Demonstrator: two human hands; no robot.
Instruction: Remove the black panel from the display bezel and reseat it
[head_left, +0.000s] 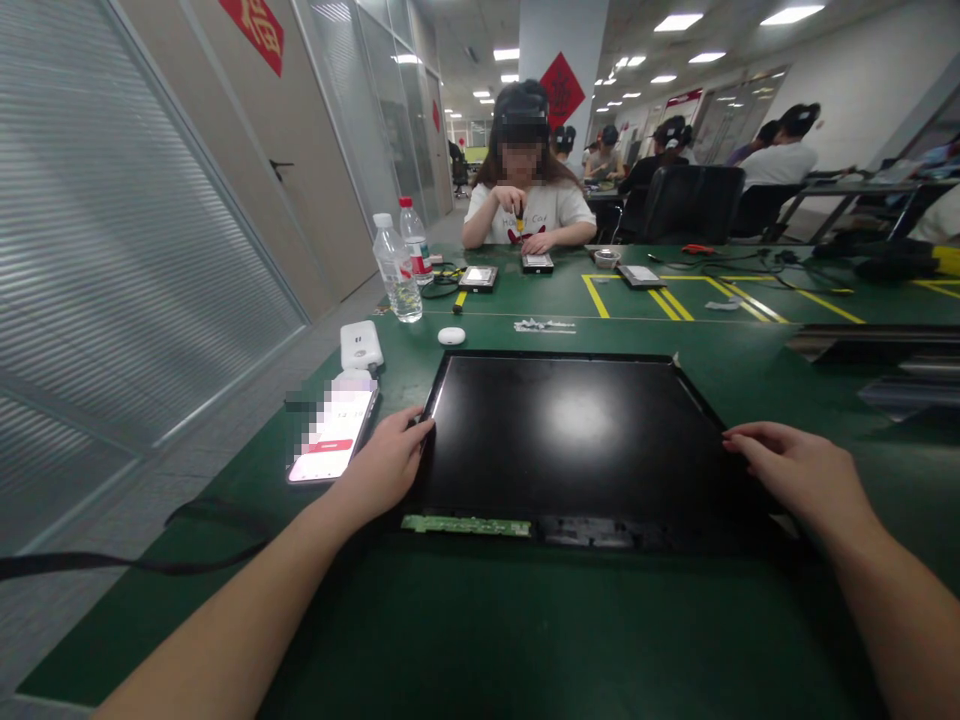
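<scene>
A large black flat panel (577,440) lies on the green table (525,620) in front of me, with a thin green circuit strip (465,525) along its near edge. My left hand (386,465) rests on the panel's left edge, its fingers curled over the rim. On the right edge lies my right hand (795,470), fingers bent and touching the rim. Neither hand lifts the panel off the table.
A lit phone (332,438) lies just left of my left hand, with a white box (361,344) and a small white case (451,336) beyond. Two water bottles (401,262) stand further back. A person across the table (525,190) works with a screwdriver on small drives. Cables run along the table's right.
</scene>
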